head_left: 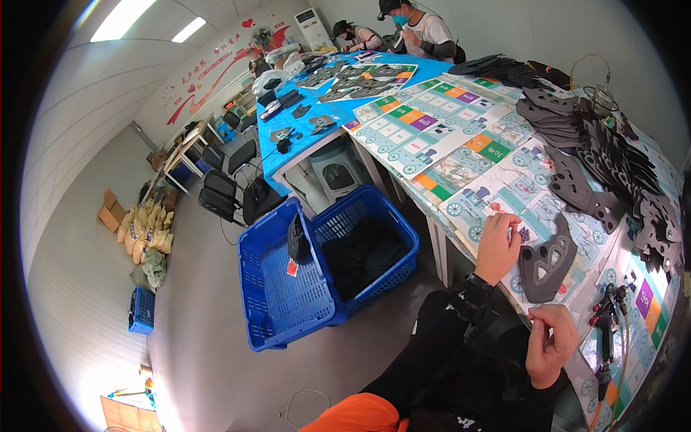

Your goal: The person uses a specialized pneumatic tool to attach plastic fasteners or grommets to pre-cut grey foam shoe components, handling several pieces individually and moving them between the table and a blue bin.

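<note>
A dark grey curved piece with cut-out openings (548,268) lies on the patterned tablecloth between my two hands. Just left of it is my left hand (498,248), its fingers bent and drawn together over the cloth; whether anything small is between them is hidden. My right hand (552,347) is by the table's near edge, below the piece, with thumb and fingers curled closed. I cannot make out anything inside it. Another grey piece of similar kind (583,193) rests farther off, beside a heap of stacked grey pieces (619,162).
A black spray-gun-like tool with a hose (609,331) lies right of my right hand. Two blue crates (288,327) stand on the floor at left, one holding dark items. Two people (432,32) work at the blue-covered table's far end. Black chairs (222,193) stand left.
</note>
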Demonstrator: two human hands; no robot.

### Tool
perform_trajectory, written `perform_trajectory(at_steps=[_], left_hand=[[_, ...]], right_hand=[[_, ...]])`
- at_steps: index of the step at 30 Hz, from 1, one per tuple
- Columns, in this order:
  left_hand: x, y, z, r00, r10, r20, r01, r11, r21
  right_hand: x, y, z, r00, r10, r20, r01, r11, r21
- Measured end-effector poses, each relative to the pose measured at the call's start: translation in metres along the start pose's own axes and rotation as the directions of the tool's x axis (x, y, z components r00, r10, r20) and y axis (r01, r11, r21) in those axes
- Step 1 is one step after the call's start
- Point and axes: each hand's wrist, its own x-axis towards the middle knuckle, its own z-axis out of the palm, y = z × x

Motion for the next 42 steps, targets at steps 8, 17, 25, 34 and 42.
perform_trajectory(at_steps=[8,17,25,34,42], left_hand=[[-0.001,0.003,0.004,1.0,-0.005,0.009,0.005,1.0,-0.005],[0.001,-0.002,0.007,0.999,0.033,-0.037,-0.033,0.999,0.012],[0.0,-0.004,0.013,0.998,0.057,-0.005,-0.057,0.998,-0.002],[-0.006,0.017,0.009,0.996,-0.083,0.012,0.083,0.997,0.005],[-0.002,-0.03,0.002,0.995,0.096,-0.029,-0.091,0.985,0.15]], right_hand=[[-0.001,0.0,-0.004,1.0,0.004,0.001,-0.004,1.0,-0.001],[0.038,-0.041,0.009,0.945,-0.035,0.325,-0.051,0.966,0.252],[0.065,-0.035,0.005,0.67,-0.519,0.531,-0.43,0.311,0.847],[0.087,-0.06,-0.015,0.98,-0.192,0.056,0.144,0.872,0.468],[0.094,-0.096,0.013,0.631,-0.197,0.751,-0.654,0.386,0.651]])
